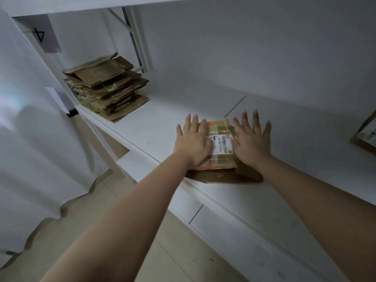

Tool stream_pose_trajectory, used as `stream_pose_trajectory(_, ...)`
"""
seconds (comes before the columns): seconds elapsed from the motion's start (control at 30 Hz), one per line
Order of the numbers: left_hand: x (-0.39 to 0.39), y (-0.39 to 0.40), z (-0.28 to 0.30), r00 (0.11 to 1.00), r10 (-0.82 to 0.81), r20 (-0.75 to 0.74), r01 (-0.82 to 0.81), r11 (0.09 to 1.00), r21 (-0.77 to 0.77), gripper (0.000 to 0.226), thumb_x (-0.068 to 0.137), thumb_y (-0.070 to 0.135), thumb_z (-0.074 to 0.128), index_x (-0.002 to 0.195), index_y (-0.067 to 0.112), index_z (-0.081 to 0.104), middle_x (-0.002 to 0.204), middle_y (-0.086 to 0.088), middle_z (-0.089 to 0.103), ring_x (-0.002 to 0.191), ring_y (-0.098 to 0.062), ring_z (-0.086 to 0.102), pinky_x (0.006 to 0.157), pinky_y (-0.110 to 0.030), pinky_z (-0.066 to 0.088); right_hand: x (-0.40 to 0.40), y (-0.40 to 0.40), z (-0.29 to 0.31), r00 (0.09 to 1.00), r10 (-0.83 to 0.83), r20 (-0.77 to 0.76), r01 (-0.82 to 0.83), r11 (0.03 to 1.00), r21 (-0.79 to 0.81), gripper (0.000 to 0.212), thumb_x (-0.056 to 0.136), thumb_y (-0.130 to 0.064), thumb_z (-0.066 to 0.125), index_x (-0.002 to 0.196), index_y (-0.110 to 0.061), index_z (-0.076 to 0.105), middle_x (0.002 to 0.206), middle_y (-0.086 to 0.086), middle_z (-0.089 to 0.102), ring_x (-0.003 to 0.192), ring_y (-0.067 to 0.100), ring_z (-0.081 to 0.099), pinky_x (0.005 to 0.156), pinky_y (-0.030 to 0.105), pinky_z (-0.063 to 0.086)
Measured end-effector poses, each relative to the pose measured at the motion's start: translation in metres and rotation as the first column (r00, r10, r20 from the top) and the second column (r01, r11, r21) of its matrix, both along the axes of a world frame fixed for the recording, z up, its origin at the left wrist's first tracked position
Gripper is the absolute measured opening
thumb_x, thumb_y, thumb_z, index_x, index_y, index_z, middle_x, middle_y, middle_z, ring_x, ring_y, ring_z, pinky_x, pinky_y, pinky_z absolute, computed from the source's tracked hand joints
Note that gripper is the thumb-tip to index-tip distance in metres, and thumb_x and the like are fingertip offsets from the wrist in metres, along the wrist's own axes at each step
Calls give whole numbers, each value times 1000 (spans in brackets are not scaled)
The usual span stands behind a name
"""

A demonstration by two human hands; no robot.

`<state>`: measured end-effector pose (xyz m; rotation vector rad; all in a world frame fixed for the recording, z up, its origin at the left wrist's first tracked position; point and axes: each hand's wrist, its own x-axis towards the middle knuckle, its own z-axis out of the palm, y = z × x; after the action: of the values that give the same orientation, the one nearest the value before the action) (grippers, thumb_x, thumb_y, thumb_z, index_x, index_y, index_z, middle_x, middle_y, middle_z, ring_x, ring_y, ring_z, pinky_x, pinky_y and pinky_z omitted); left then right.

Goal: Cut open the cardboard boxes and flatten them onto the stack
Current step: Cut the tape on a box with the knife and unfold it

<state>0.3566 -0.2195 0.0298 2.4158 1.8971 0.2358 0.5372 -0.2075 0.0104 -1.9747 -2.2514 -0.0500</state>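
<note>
Cardboard, thin and taped, lay under both my palms: the box [220, 147] was pressed almost flat on the white shelf [142, 127], near its front edge, with one brown flap poking out toward me over the lip. My left hand [192, 142] rested spread on its left half, fingers straight and partly on the shelf beyond; my right hand [252, 139] did the same on the right half, thumb touching the white shipping label [221, 144]. Neither hand gripped anything; both were flat and wide, pressing down.

I judged the piece light and springy, likely to bulge back up once released. The glossy tape across the top looked slick, so sliding it by palm pressure alone seemed risky. The side edges, just beneath my fingers, struck me as the best place to pinch it. The stack [107, 88] of flattened boxes sat well apart, farther back on the left of the same shelf. Another box [366, 135] showed at the right margin.
</note>
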Motion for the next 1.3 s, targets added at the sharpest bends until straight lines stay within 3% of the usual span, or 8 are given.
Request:
stream_pose_trajectory(0.07, 9, 3, -15, 999, -18, -38, 20, 998, 53, 68, 99, 41, 27, 154, 12, -1, 161, -14, -9, 146, -30, -19, 117, -52, -6, -5, 2, -9, 1000, 8, -12, -8, 1000, -18, 61, 100, -47, 17, 153, -24, -3, 160, 4, -13, 143, 28, -25, 113, 58, -9)
stream_pose_trajectory(0.17, 13, 4, -41, 994, -48, -93, 49, 999, 8, 72, 97, 45, 24, 154, 15, -9, 160, -12, -17, 144, -28, -26, 115, -51, -12, -13, 2, -29, 998, 21, -57, -25, 998, -57, 64, 99, -50, 21, 153, -25, -2, 160, 1, -11, 145, 25, -21, 113, 57, -5)
stream_pose_trajectory(0.3, 8, 2, -70, 993, -7, -121, 1, 999, -49, 75, 90, 60, 4, 151, 24, -19, 156, -6, -27, 140, -28, -33, 114, -58, -13, -17, 2, -49, 998, 29, -64, -37, 991, -127, 70, 97, -50, 30, 153, -24, -3, 161, -1, -6, 147, 23, -11, 116, 53, 4)
stream_pose_trajectory(0.5, 10, 11, -71, 990, -32, -135, 11, 988, -155, 70, 93, 59, 12, 153, 29, -9, 159, -3, -19, 145, -30, -23, 115, -61, -4, -18, 12, -48, 999, 23, -44, -33, 971, -235, 65, 98, -52, 24, 153, -24, 3, 161, -5, -5, 147, 19, -10, 117, 51, 1)
stream_pose_trajectory(0.67, -1, 15, -68, 989, -77, -129, 54, 984, -170, 70, 93, 63, 15, 153, 33, -6, 162, -1, -12, 147, -28, -15, 116, -58, 2, -14, 9, -48, 995, 45, -91, -63, 975, -213, 64, 97, -56, 22, 152, -32, 0, 161, -3, -5, 147, 21, -11, 117, 51, -1)
stream_pose_trajectory(0.9, -3, 10, -74, 996, -28, -89, 20, 995, -93, 72, 90, 69, 12, 153, 36, -2, 162, -1, -10, 147, -26, -16, 118, -53, -1, -19, 10, -48, 998, 66, -1, -64, 970, -236, 65, 97, -55, 23, 152, -31, -2, 161, 2, -9, 146, 26, -13, 116, 54, -3)
stream_pose_trajectory(1.03, -2, 4, -74, 994, 74, -78, -83, 989, -125, 78, 88, 73, 13, 153, 34, -6, 161, -8, -14, 147, -28, -19, 119, -51, 0, -16, 7, -48, 997, 73, -5, -72, 968, -239, 66, 97, -56, 24, 152, -32, -4, 160, 3, -11, 146, 26, -15, 116, 53, -3)
stream_pose_trajectory(1.3, -5, 9, -70, 994, 52, -92, -68, 983, -170, 77, 90, 71, 18, 153, 34, -6, 161, -9, -13, 147, -29, -16, 118, -53, 2, -18, 10, -51, 998, 67, -11, -68, 973, -222, 66, 97, -56, 24, 152, -31, 0, 160, 3, -9, 146, 26, -14, 116, 55, -3)
